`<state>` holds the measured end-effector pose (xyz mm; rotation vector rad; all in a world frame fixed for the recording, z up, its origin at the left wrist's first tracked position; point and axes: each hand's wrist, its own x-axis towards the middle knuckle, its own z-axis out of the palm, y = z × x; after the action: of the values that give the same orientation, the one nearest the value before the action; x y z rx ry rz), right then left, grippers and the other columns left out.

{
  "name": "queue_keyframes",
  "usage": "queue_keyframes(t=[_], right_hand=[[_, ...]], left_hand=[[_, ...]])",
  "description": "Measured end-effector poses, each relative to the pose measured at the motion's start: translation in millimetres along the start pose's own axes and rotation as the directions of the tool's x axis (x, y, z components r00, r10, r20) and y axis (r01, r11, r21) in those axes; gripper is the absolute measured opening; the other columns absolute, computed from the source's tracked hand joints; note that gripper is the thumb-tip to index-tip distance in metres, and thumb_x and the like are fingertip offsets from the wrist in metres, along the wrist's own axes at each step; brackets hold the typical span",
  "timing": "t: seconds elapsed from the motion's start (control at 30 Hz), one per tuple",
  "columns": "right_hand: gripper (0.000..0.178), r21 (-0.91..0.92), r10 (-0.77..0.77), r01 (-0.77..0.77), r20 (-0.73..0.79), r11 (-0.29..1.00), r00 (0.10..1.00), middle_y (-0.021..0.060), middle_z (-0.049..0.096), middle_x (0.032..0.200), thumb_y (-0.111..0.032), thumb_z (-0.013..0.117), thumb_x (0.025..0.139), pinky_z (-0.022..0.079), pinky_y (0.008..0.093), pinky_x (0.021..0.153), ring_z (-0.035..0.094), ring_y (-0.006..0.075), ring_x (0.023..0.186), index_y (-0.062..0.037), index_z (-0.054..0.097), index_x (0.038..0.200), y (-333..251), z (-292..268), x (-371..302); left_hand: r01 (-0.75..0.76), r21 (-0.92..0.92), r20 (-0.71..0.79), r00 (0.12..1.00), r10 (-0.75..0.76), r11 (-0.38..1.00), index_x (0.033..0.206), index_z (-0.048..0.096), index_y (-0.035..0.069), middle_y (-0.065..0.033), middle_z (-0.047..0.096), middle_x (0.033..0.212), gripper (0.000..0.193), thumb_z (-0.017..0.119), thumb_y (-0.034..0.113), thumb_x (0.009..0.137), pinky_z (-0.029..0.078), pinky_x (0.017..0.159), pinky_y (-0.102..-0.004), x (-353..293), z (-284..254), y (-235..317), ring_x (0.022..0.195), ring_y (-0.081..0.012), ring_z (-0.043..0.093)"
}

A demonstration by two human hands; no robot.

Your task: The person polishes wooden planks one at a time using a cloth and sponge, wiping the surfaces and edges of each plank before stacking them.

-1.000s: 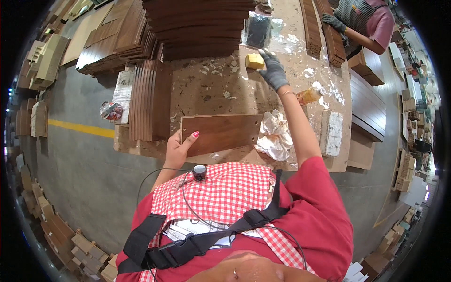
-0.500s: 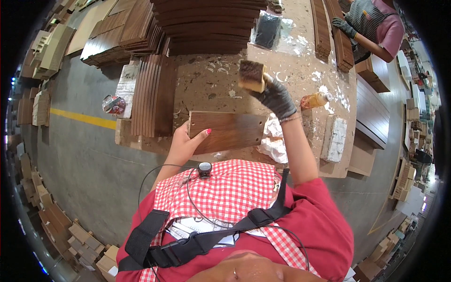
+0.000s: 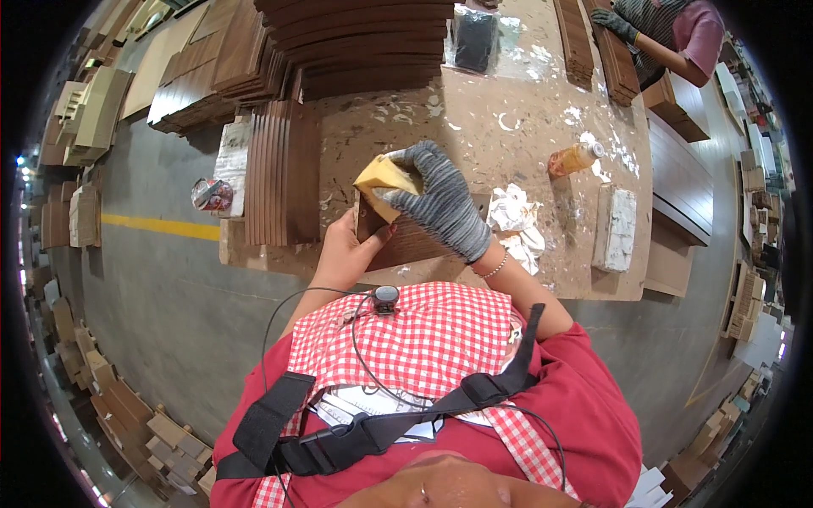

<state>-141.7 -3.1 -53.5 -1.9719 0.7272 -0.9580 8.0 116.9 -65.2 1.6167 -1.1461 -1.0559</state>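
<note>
A dark brown wooden board (image 3: 423, 243) lies in front of me near the edge of the worktable. My bare left hand (image 3: 349, 245) grips its left end, thumb over the top face. In a grey knit glove, my right hand (image 3: 445, 199) is closed round a yellow sponge block (image 3: 387, 184). The sponge is at the board's upper left corner, just above my left fingertips. Whether its underside touches the wood is hidden. My right hand and the sponge cover much of the board's top face.
Stacked brown boards (image 3: 284, 173) stand to the left, with a taller stack (image 3: 364, 42) behind. Crumpled white paper (image 3: 513, 216), a bottle of amber liquid (image 3: 576, 158) and a paint-smeared block (image 3: 615, 229) lie to the right. A gloved co-worker's hand (image 3: 616, 25) touches boards at the far right.
My right hand has moved left and nearer with the sponge, from above the table to the board's left end. The sponge's dark face has turned out of sight.
</note>
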Motion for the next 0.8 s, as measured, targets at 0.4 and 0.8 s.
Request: queue_keyframes(t=[0.4, 0.8], right_hand=[[0.04, 0.012, 0.087, -0.088, 0.05, 0.996, 0.995, 0.0167, 0.06, 0.095, -0.022, 0.079, 0.072, 0.05, 0.0391, 0.082, 0.061, 0.0313, 0.09, -0.0001, 0.061, 0.101, -4, -5, -7], [0.039, -0.075, 0.1, -0.105, -0.066, 0.992, 0.993, 0.0164, 0.062, 0.096, -0.019, 0.077, 0.073, 0.052, 0.0381, 0.081, 0.063, 0.032, 0.089, -0.0011, 0.06, 0.103, 15, 2, -36]], left_hand=[[-0.033, 0.08, 0.058, 0.998, 0.028, 0.996, 0.112, 0.06, -0.002, -0.0079, 0.069, 0.101, 0.031, 0.07, 0.011, 0.086, 0.05, 0.082, -0.0295, -7, -2, -5, 0.093, -0.014, 0.064], [-0.007, 0.036, 0.005, 1.0, 0.007, 0.999, 0.109, 0.061, -0.004, -0.01, 0.071, 0.097, 0.031, 0.071, 0.01, 0.084, 0.051, 0.08, -0.0287, -13, 1, -5, 0.086, -0.0152, 0.067]])
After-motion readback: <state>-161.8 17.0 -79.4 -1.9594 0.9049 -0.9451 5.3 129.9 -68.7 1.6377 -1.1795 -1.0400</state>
